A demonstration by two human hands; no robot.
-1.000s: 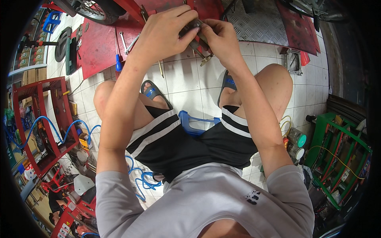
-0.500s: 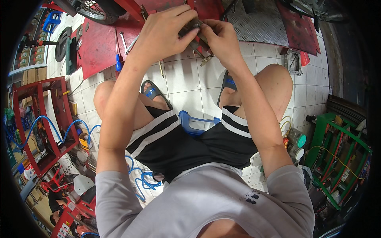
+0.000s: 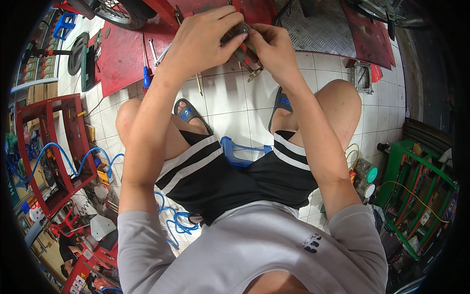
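Observation:
My left hand point(image 3: 203, 43) is closed, its fingers wrapped over a dark, greasy metal part point(image 3: 237, 32) at the edge of a red work platform point(image 3: 122, 61). From the other side my right hand point(image 3: 270, 48) pinches the same part with thumb and bent forefinger. A narrow metal bracket point(image 3: 254, 74) sticks out below between the hands. What kind of part it is cannot be made out, since my fingers cover much of it. A blue-handled screwdriver point(image 3: 146, 78) and a combination wrench point(image 3: 152, 47) lie on the platform left of my left forearm.
A spoked wheel point(image 3: 117, 13) stands at the far left. Checkered steel plate point(image 3: 320, 33) covers the platform's right side. Below me is a blue plastic stool point(image 3: 237, 159). A red metal rack point(image 3: 81, 134) stands left, a green one point(image 3: 404, 193) right; blue hose point(image 3: 178, 226) coils on the floor.

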